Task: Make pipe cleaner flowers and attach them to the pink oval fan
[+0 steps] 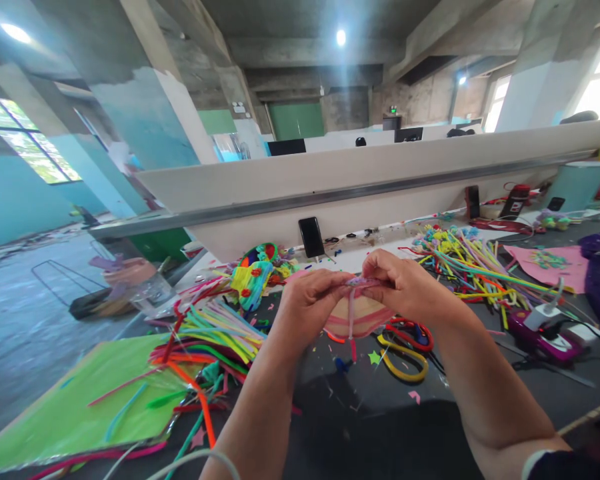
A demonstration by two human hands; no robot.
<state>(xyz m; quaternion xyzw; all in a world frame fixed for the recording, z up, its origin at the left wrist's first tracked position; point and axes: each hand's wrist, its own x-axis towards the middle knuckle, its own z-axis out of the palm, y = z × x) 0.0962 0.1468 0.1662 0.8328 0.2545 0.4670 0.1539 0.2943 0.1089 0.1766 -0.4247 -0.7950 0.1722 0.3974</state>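
Both hands meet above the middle of the dark table. My left hand (313,300) pinches the left side of a pink and tan craft piece (357,315), thumb and fingers pressed together. On its right side, my right hand (400,283) grips the upper edge between thumb and curled fingers. The piece has a rounded lower edge with pink stripes, and a pale pink strip hangs down its front, ending in a darker pink tip. Fingers partly hide the lilac upper edge.
Yellow-handled scissors (404,360) lie just right of the piece. Bundled pipe cleaners (225,333) lie left, more (473,263) at the back right. A phone (311,237) leans on the partition (280,187). A green sheet (80,400) and purple power strip (545,337) flank the arms.
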